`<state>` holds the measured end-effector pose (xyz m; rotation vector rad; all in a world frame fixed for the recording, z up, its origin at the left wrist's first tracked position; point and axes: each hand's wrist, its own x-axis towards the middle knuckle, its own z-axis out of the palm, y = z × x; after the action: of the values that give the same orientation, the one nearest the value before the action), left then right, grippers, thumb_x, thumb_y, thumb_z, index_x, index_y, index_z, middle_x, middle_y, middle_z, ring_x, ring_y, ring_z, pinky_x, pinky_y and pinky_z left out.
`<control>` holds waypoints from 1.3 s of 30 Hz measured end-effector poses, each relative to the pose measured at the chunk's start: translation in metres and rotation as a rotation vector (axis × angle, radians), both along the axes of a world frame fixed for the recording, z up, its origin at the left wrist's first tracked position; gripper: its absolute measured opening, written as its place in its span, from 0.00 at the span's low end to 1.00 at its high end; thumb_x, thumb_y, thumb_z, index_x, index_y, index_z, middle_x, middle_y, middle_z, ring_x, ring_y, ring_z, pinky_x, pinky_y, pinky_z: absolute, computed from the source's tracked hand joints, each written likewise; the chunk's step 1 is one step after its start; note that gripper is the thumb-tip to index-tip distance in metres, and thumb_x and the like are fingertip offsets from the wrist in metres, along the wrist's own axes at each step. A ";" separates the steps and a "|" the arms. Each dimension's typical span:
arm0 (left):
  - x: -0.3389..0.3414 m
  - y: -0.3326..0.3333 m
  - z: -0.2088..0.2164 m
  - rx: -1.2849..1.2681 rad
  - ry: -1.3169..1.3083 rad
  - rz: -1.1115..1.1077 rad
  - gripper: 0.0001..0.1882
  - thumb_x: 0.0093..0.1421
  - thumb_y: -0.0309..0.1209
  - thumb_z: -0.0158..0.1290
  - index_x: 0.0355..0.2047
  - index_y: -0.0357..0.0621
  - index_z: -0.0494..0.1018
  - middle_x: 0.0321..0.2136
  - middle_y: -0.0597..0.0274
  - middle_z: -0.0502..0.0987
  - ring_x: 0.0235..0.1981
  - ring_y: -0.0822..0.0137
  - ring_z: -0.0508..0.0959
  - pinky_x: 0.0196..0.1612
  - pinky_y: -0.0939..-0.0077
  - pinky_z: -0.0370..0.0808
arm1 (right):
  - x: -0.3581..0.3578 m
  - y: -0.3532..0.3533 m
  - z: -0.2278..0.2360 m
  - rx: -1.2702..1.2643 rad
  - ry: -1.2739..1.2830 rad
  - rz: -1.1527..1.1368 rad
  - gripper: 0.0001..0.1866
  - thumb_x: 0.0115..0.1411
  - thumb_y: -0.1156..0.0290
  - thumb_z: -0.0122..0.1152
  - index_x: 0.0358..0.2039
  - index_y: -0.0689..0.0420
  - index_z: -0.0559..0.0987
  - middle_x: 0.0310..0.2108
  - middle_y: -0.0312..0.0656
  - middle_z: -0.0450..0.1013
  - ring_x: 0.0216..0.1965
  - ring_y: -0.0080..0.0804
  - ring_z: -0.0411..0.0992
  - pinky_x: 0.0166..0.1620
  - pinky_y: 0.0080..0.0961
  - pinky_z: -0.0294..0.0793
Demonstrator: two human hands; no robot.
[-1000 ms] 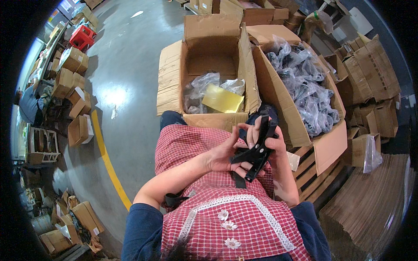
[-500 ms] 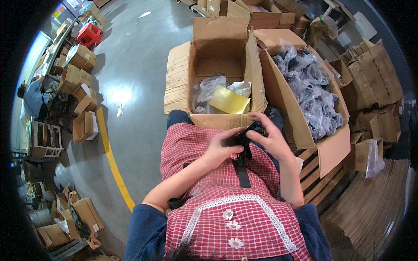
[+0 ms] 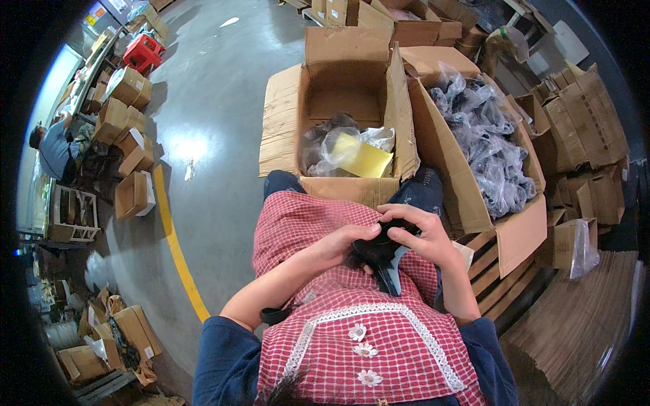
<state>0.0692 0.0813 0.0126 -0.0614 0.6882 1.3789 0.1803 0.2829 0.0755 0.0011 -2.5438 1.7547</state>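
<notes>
Above my lap, both hands are closed on a black item (image 3: 372, 252) with a long, flat tail that hangs down and shines bluish; its exact kind is hard to make out. My left hand (image 3: 343, 243) grips it from the left, with the thumb along its top. On the other side, my right hand (image 3: 428, 235) pinches its upper right end between thumb and curled fingers. Just beyond my knees stands an open cardboard box (image 3: 283, 128), holding crumpled clear plastic bags (image 3: 325, 145) and a yellow sheet (image 3: 365, 157).
To the right, a larger carton (image 3: 443, 159) is full of clear bags with dark contents, beside a wooden pallet (image 3: 504, 287). Flattened cardboard (image 3: 575, 325) is stacked at the lower right. A yellow floor line (image 3: 175, 247) runs on the left, near more boxes and another person (image 3: 55, 152).
The black item has turned and come slightly nearer to me, so its flat tail now shows. My right hand has drawn down and its fingers have curled in on the item.
</notes>
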 end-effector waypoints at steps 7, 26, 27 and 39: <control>0.001 -0.002 -0.007 -0.004 0.323 0.077 0.20 0.72 0.40 0.48 0.53 0.36 0.73 0.46 0.63 0.79 0.44 0.71 0.79 0.47 0.75 0.76 | 0.016 0.008 0.002 -0.032 -0.189 -0.234 0.10 0.60 0.72 0.62 0.41 0.63 0.81 0.33 0.40 0.80 0.35 0.23 0.78 0.42 0.24 0.77; 0.006 0.008 0.001 0.268 0.421 0.507 0.28 0.73 0.42 0.46 0.66 0.38 0.60 0.56 0.61 0.75 0.59 0.68 0.72 0.62 0.69 0.68 | 0.003 0.009 -0.027 -0.734 -0.368 -0.420 0.10 0.65 0.73 0.58 0.38 0.65 0.83 0.33 0.37 0.81 0.30 0.19 0.78 0.35 0.16 0.77; 0.007 0.008 -0.002 0.272 0.420 0.510 0.28 0.72 0.41 0.47 0.66 0.38 0.60 0.56 0.61 0.75 0.58 0.68 0.72 0.61 0.70 0.68 | 0.002 0.007 -0.024 -0.753 -0.391 -0.404 0.11 0.66 0.71 0.58 0.42 0.64 0.83 0.34 0.38 0.81 0.31 0.19 0.78 0.35 0.15 0.78; -0.002 0.001 -0.002 0.022 0.417 0.529 0.14 0.72 0.40 0.47 0.40 0.41 0.68 0.45 0.52 0.78 0.43 0.63 0.80 0.35 0.69 0.82 | 0.001 0.004 -0.005 -0.515 -0.268 -0.321 0.17 0.55 0.79 0.68 0.45 0.60 0.75 0.40 0.38 0.78 0.42 0.23 0.75 0.46 0.21 0.74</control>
<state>0.0669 0.0821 0.0102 0.0699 1.0538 1.9353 0.1816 0.2868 0.0701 -0.6596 -1.9974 2.3185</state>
